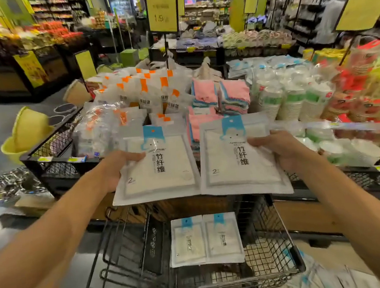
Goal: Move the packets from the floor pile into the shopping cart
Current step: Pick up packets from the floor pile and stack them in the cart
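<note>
Above the cart (pixel 284 239), we gripped one flat packet (pixel 156 167) by its outer edge in the left hand (pixel 117 166), another (pixel 241 160) in the right hand (pixel 283 149); both seemed light, floppy and slick, best pinched at the edge.

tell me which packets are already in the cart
The two packets lying flat side by side on the cart floor. The other two are held above it, one in the left hand, one in the right hand.
</note>
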